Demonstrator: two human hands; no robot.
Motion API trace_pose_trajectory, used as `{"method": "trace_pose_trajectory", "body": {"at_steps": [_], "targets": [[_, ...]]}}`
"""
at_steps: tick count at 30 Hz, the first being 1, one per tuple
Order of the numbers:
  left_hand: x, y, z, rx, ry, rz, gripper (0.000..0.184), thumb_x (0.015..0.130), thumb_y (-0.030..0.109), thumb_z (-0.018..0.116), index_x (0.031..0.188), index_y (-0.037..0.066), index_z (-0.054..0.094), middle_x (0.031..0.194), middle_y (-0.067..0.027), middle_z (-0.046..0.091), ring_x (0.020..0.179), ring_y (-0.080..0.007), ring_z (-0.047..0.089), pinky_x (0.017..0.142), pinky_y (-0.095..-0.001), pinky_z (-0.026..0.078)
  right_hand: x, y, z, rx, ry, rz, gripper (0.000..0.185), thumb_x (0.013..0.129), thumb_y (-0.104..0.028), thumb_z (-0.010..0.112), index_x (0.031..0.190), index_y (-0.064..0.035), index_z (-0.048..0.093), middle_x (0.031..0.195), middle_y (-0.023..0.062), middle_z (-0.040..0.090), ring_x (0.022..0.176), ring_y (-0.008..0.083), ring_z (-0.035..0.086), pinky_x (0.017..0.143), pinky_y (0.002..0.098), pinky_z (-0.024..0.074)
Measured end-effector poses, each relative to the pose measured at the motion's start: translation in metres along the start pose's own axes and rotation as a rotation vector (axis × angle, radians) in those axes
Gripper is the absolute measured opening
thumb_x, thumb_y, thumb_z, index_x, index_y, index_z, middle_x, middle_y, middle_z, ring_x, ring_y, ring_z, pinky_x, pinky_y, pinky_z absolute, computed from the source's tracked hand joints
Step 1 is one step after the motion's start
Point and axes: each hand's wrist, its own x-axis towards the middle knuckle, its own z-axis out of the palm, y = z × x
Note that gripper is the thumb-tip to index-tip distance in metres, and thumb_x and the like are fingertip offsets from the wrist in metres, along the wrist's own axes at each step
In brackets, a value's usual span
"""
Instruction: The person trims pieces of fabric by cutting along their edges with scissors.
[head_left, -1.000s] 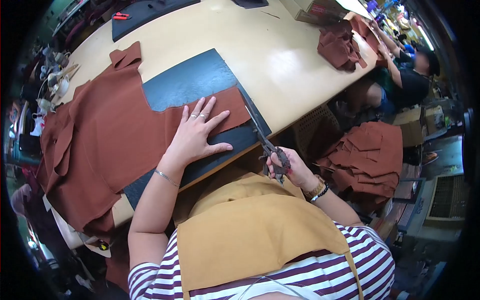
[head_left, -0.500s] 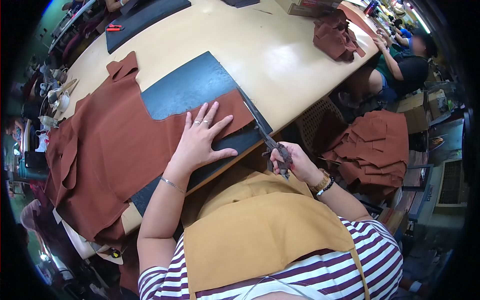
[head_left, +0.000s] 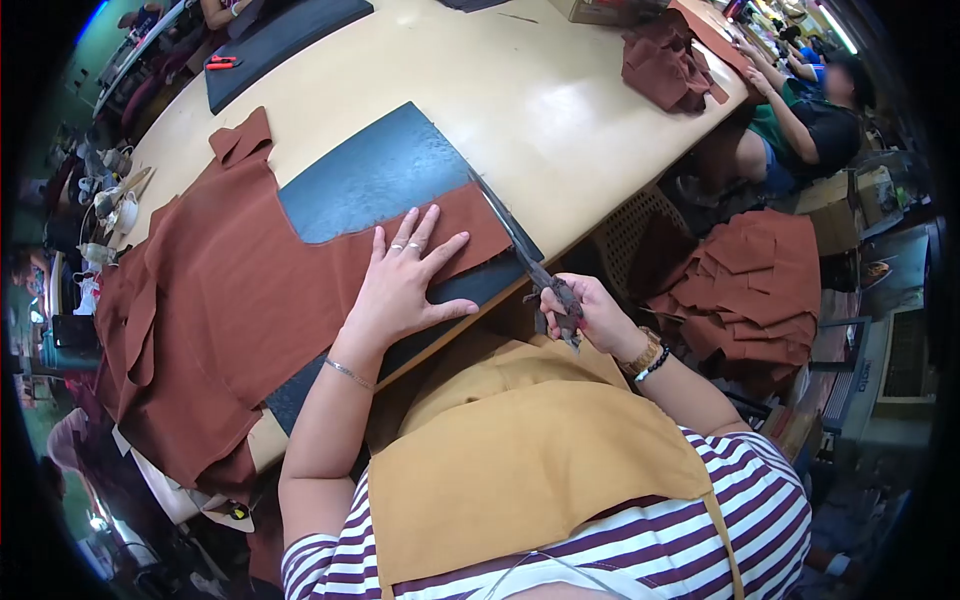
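Note:
My left hand (head_left: 405, 275) lies flat with its fingers spread, pressing on a reddish-brown cloth (head_left: 235, 285). Beneath part of the cloth is a dark board (head_left: 365, 165) on the table. In my right hand (head_left: 590, 315) is a pair of scissors (head_left: 522, 245), its handles wrapped in dark, ragged material. The long blades point away from me and run along the cloth's right end, close to the board's right edge. My fingers hide much of the handles.
A crumpled brown cloth bundle (head_left: 670, 65) sits at the table's (head_left: 540, 120) right side. More brown cloth pieces (head_left: 750, 290) are piled at my right, near a seated person (head_left: 805, 125). Farther back, a red-handled tool (head_left: 222, 63) rests on another dark board (head_left: 290, 40).
The scissor blades look closer together along the cloth's end. My left hand stays in place on the cloth, and the whole view has shifted slightly.

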Motion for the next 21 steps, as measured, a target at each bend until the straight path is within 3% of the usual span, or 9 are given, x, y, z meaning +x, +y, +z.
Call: {"method": "trace_pose_trajectory", "body": {"at_steps": [5,8,11,12,13,15,18,21], "targets": [[-0.002,0.001,0.002,-0.015,0.005,-0.009,0.084,0.069,0.068,0.064,0.138,0.024,0.045,0.152,-0.0137,0.024,0.141,-0.0349,0.02,0.11,-0.0596,0.014,-0.002,0.008,-0.005,0.068,0.004,-0.019,0.02,0.09,-0.024,0.062,0.089,-0.0052,0.059,0.067,-0.0006,0.057,0.055,0.0073,0.055,0.05,0.0213,0.0443],[-0.009,0.007,-0.01,-0.074,0.083,-0.033,0.071,0.078,0.059,0.061,0.137,0.022,0.046,0.151,-0.0148,0.026,0.139,-0.0344,0.023,0.11,-0.0577,0.017,-0.004,0.015,-0.004,0.244,0.119,-0.078,0.024,0.091,-0.028,0.062,0.086,-0.0053,0.058,0.067,-0.0001,0.056,0.055,0.0086,0.055,0.053,0.0246,0.0478],[-0.037,-0.007,-0.034,-0.028,0.209,-0.316,0.058,0.086,0.05,0.056,0.134,0.018,0.049,0.147,-0.0188,0.032,0.138,-0.0341,0.027,0.105,-0.0612,0.021,-0.001,0.021,-0.012,0.406,0.181,-0.159,0.031,0.091,-0.035,0.061,0.083,-0.0058,0.056,0.066,0.0005,0.055,0.055,0.01,0.054,0.054,0.0279,0.0493],[-0.048,-0.013,-0.04,0.043,0.254,-0.509,0.053,0.089,0.043,0.054,0.135,0.018,0.047,0.147,-0.0178,0.031,0.137,-0.0332,0.027,0.103,-0.063,0.022,0.0,0.022,-0.017,0.454,0.187,-0.19,0.034,0.091,-0.038,0.06,0.082,-0.006,0.055,0.065,0.0007,0.054,0.055,0.0105,0.054,0.055,0.0289,0.0495],[-0.063,-0.03,-0.036,0.119,0.267,-0.723,0.058,0.091,0.046,0.051,0.141,0.02,0.038,0.151,-0.0168,0.024,0.14,-0.0344,0.021,0.102,-0.0676,0.018,0.002,0.02,-0.022,0.473,0.173,-0.202,0.04,0.09,-0.045,0.059,0.08,-0.0066,0.055,0.064,0.0003,0.053,0.055,0.0105,0.053,0.055,0.0306,0.0496],[-0.096,-0.068,-0.02,0.188,0.18,-1.015,0.068,0.092,0.057,0.042,0.148,0.023,0.024,0.153,-0.0217,0.014,0.141,-0.041,0.011,0.101,-0.072,0.013,0.005,0.017,-0.031,0.516,0.156,-0.186,0.04,0.09,-0.045,0.058,0.08,-0.0067,0.055,0.063,0.0003,0.053,0.055,0.0105,0.053,0.055,0.0303,0.0492],[-0.102,-0.075,-0.019,0.231,0.133,-1.013,0.073,0.089,0.061,0.045,0.148,0.023,0.024,0.152,-0.0232,0.013,0.141,-0.042,0.011,0.1,-0.0727,0.014,0.011,0.013,-0.029,0.437,0.154,-0.196,0.038,0.093,-0.046,0.052,0.082,-0.0099,0.054,0.062,-0.0026,0.052,0.054,0.0084,0.052,0.054,0.0289,0.0483],[-0.074,-0.067,-0.011,0.31,0.152,-0.766,0.077,0.085,0.062,0.05,0.147,0.022,0.028,0.152,-0.0221,0.016,0.14,-0.0423,0.014,0.099,-0.0711,0.019,0.016,0.008,-0.025,0.379,0.151,-0.23,0.038,0.094,-0.044,0.052,0.082,-0.0089,0.054,0.062,-0.0018,0.052,0.053,0.0087,0.052,0.054,0.0289,0.0483]]}}
